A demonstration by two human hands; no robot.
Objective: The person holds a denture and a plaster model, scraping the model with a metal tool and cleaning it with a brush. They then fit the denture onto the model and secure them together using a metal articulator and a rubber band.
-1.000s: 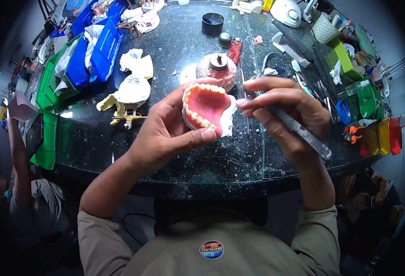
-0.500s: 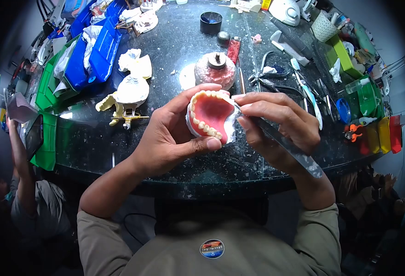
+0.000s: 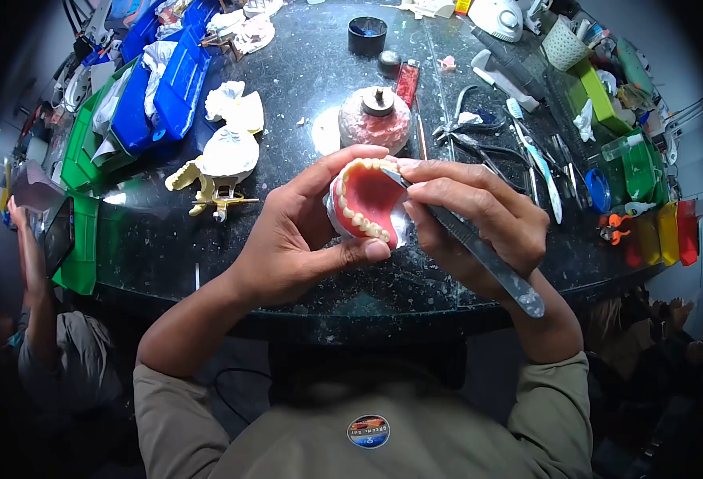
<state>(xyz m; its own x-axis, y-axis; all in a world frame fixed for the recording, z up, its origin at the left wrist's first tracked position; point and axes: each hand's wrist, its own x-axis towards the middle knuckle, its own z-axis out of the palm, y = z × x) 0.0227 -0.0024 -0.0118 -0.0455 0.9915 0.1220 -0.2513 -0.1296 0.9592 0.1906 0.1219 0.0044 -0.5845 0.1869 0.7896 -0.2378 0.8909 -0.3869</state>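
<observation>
Over the desk (image 3: 319,297) near its front edge, your left hand (image 3: 291,219) pinches between its fingers the pink denture (image 3: 370,198) on its white plaster model (image 3: 401,223), likely light, stiff and chippable, best gripped by the plaster sides, while your right fingers (image 3: 465,194) pinch a metal carving knife (image 3: 501,277).

Round badge (image 3: 368,432) on shirt (image 3: 287,435): lettering too small to read.
</observation>
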